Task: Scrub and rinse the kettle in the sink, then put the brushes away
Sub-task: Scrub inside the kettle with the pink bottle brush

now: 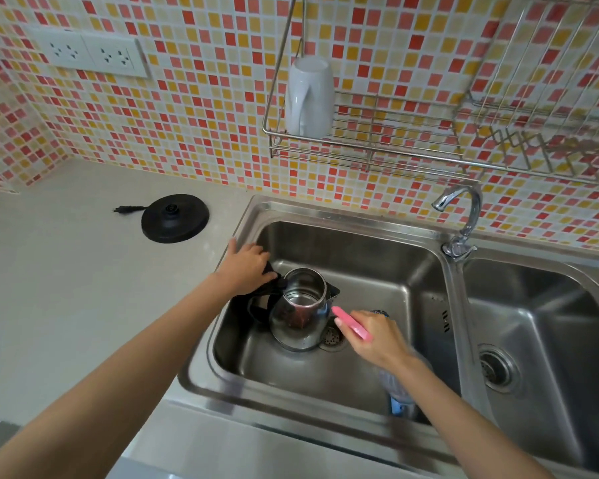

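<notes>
Two hands: left [248, 267] apparently around steel kettle's [300, 318] black handle, right [374, 338] around pink brush [350, 323].

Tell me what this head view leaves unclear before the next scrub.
Pink brush head: head view, hidden behind the right hand.
Second brush: head view, blurred, partly behind the right forearm.
Kettle handle: head view, mostly under the left hand.
Drain: head view, partly behind the kettle.

- I have a single view, from the head camera, looking forward and down over the left basin of the sink [325, 216].
- It sits close: both forearms [125, 354] run in from the bottom edge.
- Wide lens: the bench [66, 271] at left and the tiled wall [204, 98] above bend near the edges.
</notes>
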